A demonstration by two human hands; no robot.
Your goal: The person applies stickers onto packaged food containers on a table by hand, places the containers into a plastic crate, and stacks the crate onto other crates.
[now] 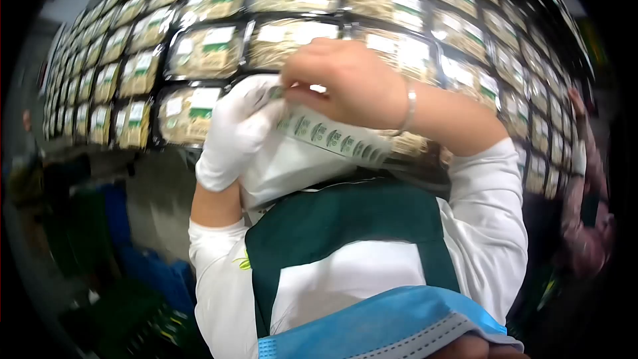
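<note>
The strip of labels (332, 141) is pale, repeating small dark green marks along its length, and the glove (239, 129) is plain white. The apron (345, 216) is dark green over a white top (488, 206) — a lighter yellow-green motif (244, 260) shows at one edge — while the face mask (392, 322) is bright blue with dark dashed lines. The packs (203, 53) show beige contents, white-and-green labels and black edges.

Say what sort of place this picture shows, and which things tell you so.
Probably a food-packing room: many rows of matching food packs, a strip of repeated labels at the hands, and a blue face mask.
</note>
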